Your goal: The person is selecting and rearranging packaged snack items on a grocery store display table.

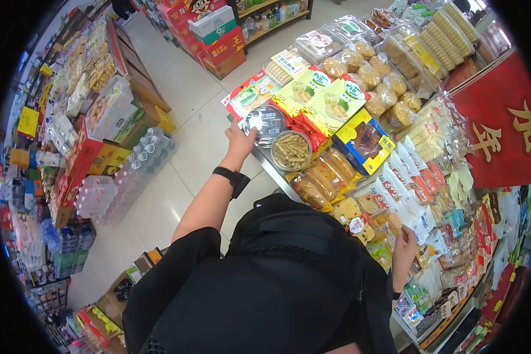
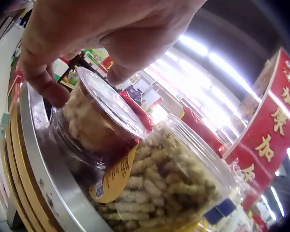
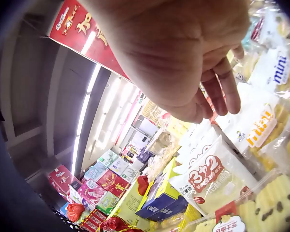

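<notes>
My left hand [image 1: 241, 141] is at the round clear tub [image 1: 264, 123] with a dark, shiny lid at the stand's corner. Its fingers curl at the tub's side while the thumb lies over the lid; in the left wrist view the tub [image 2: 99, 121] shows pale pieces inside. Beside it stands a clear jar of short greenish sticks [image 1: 291, 151]. Over the packaged snacks at the right, my right hand [image 1: 403, 253] hangs with fingers loosely bent and nothing in them. White "mini" packets [image 3: 253, 121] and a white "3+2" packet [image 3: 208, 176] lie near it.
Packed buns [image 1: 369, 76], yellow-green boxes [image 1: 339, 103] and a blue-yellow box [image 1: 366, 141] cover the stand. A red banner [image 1: 498, 124] hangs at the right. Across the tiled aisle [image 1: 186, 147] are bottle packs [image 1: 130, 177] and loaded shelves; red cartons [image 1: 224, 53] stand ahead.
</notes>
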